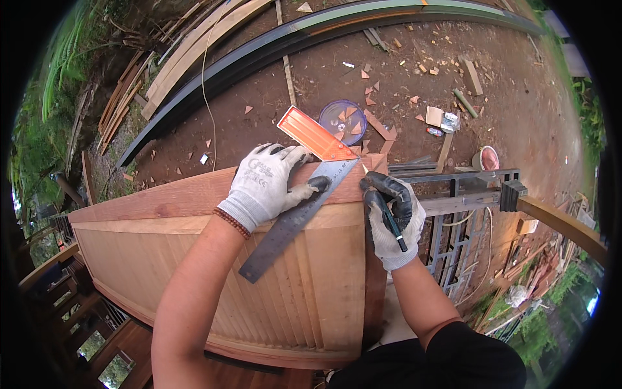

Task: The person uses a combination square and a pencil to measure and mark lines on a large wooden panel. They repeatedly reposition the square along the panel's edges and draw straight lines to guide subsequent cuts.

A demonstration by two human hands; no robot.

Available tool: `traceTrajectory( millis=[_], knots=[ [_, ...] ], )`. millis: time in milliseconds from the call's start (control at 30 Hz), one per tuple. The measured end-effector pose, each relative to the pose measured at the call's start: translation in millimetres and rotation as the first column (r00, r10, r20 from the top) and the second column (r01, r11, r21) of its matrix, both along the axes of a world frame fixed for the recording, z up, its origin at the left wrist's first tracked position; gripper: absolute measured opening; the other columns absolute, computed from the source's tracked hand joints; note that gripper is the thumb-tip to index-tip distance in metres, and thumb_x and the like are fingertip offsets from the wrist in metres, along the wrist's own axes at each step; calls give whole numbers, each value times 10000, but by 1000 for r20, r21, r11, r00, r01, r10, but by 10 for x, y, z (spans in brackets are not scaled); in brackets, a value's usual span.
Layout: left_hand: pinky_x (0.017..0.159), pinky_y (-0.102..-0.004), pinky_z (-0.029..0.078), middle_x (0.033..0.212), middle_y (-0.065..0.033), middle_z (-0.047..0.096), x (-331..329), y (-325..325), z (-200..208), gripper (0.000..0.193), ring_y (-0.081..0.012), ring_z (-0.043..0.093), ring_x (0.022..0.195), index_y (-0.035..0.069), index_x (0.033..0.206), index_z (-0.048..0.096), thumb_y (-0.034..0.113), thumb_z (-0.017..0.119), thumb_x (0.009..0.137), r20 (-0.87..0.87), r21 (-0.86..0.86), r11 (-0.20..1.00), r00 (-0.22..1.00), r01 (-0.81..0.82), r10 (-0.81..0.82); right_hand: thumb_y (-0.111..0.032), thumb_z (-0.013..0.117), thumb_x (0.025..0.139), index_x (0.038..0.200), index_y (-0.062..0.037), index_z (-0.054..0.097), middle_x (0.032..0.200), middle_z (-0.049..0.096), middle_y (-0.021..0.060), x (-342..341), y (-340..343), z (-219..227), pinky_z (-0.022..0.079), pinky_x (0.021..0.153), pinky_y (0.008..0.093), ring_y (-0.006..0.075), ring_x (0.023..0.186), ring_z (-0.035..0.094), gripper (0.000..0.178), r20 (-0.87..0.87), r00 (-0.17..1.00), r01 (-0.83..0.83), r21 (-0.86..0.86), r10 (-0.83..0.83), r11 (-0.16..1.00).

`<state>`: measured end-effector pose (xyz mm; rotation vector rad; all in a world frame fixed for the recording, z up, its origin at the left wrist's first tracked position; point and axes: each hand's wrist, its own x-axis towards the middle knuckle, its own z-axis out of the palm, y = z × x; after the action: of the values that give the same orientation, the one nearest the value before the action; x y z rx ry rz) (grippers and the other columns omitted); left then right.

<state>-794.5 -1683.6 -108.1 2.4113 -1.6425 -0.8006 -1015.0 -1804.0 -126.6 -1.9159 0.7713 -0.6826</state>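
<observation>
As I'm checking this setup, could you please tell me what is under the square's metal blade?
The reddish wooden rail and paler slatted panel show on either side of the metal blade. The surface directly beneath is covered; the gloved left hand hides some more.

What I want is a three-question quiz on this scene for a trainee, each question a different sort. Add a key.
1. What does the right hand, in a white fabric glove with black coating, hold?
2. True or false: the left hand, gloved likewise, has its thumb on the grey steel blade of the orange-handled square.
3. Where is the round, purple-rimmed container? a) on the wooden panel; b) on the brown ground; c) in the right hand.

Key: 1. A slim dark green pencil. 2. True. 3. b.
</observation>
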Motion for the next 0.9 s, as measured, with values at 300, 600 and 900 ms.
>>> traceTrajectory(
  millis=[300, 600, 900],
  knots=[
    [1109, -480, 413, 1232, -145, 659, -31, 3, 35, 558, -376, 587, 1212, 111, 1257, 617, 409, 770, 811, 29, -53, 999, 1000, -7, 9, 12, 715, 788, 1133, -26, 705, 956, 707, 149, 44, -24, -29, 545, 774, 417, 347, 858, 686, 348, -40, 999, -12, 9, 13, 1000],
    [1138, -479, 388, 1273, -141, 660, -13, 24, -7, 557, -374, 578, 1240, 131, 1278, 621, 431, 749, 826, 18, -66, 998, 1000, -2, 3, -64, 751, 719, 1091, -35, 669, 947, 685, 153, -3, 146, 112, 540, 806, 463, 376, 874, 671, 382, -101, 972, -222, -96, 212, 970],
    [1117, -463, 412, 1245, -124, 673, -17, 0, -7, 531, -345, 603, 1191, 142, 1234, 647, 449, 743, 812, 27, -83, 996, 999, -23, 25, -93, 751, 741, 1159, -51, 631, 984, 692, 131, -121, 409, 93, 533, 818, 454, 345, 871, 682, 437, -58, 923, -384, -94, 380, 919]
  ],
)
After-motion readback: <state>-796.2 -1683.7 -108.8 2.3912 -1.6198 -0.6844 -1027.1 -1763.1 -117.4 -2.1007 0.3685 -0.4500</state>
